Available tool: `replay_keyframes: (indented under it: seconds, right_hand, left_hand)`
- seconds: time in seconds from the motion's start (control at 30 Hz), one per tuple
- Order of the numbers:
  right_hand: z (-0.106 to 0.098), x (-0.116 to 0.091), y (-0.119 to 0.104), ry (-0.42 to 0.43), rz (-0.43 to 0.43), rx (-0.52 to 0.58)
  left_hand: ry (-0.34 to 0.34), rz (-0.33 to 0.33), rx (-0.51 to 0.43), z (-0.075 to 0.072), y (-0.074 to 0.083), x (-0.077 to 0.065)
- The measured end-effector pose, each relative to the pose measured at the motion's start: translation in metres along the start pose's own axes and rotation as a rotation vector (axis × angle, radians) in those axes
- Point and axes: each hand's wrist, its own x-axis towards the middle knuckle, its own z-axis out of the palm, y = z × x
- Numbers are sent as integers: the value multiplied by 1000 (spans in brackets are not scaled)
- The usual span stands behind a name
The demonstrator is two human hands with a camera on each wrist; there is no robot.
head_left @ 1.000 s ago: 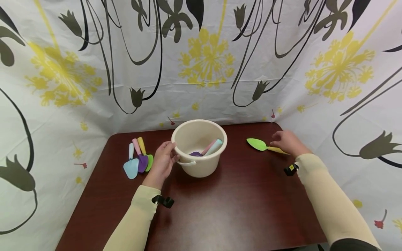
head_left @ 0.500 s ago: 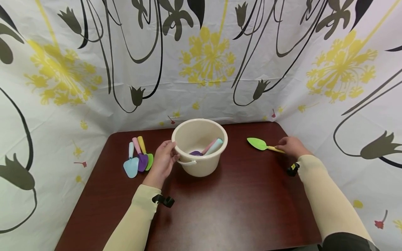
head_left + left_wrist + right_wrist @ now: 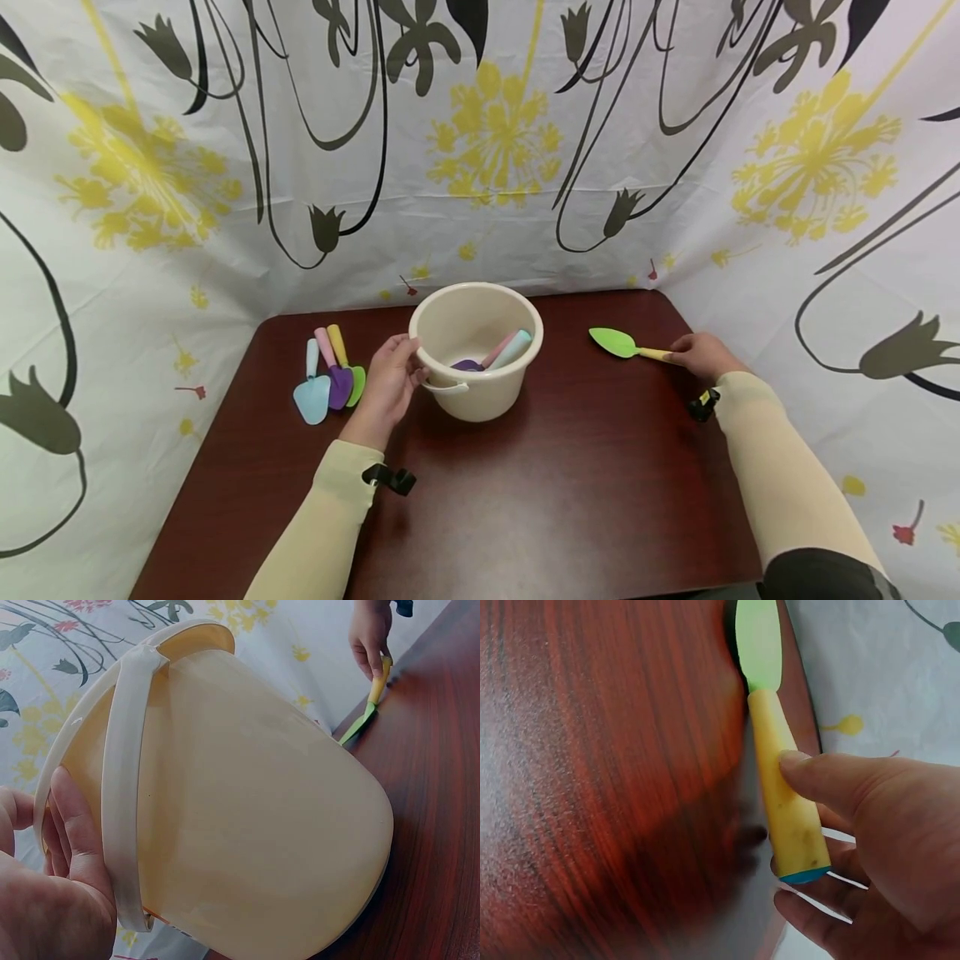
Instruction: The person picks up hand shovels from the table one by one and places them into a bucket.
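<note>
- From the head view, your right grip (image 3: pixel 705 355) hides the end of the green trowel (image 3: pixel 615 342).
- The right wrist view's top edge cuts off its blade tip.
- Inside the bucket (image 3: pixel 480 402), the near rim seems to cover part of the purple blade (image 3: pixel 468 365) from you.
- Your left grip (image 3: pixel 60 904) runs off the left wrist view.

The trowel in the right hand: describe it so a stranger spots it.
On the dark red table, find the cream bucket, then look right of it. There the right hand grips the yellow handle of a green-bladed trowel. Unlike the green-and-yellow trowel left of the bucket, this one is held.
</note>
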Motion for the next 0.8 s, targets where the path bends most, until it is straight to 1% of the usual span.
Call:
replay_keyframes:
  seconds: [0.13,0.2,0.43,0.57,0.8]
  right_hand:
    - [2,1,5,7,15,15]
    - [3,1,8,8,25,42]
    - [8,1,20,-22,55,230]
    - [8,0,22,-26,72,301]
    - [4,-5,22,-47,110,325]
  left_hand:
    - [-4,6,-3,0,0,1]
    - [-6,8,-5,0,0,1]
    - [-2,1,-7,-1,0,0]
    - [-3,-1,-2,-1,0,0]
    - [2,-4,-3,-2,-1,2]
